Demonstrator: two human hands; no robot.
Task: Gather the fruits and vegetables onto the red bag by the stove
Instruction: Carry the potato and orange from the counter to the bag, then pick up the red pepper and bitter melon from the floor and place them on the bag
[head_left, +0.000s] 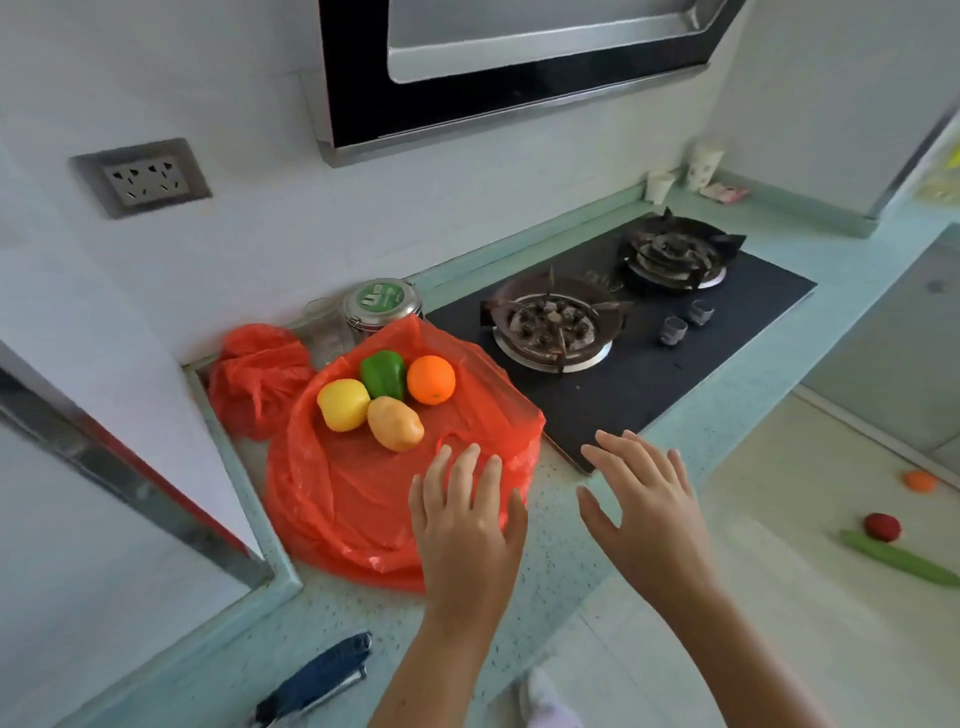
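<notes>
Red bag (353, 499) edge hidden under left hand (467, 519).

your left hand (467, 514) covers the near right edge of the red bag (353, 499). a clear container (327, 332) behind the bag is half hidden, contents unreadable. green tin lid (382, 299) print too small to read. cucumber (904, 561) on the floor is cut off at the right edge. dark blue object (317, 680) near the bottom is blurred, can't tell what it is.
</notes>
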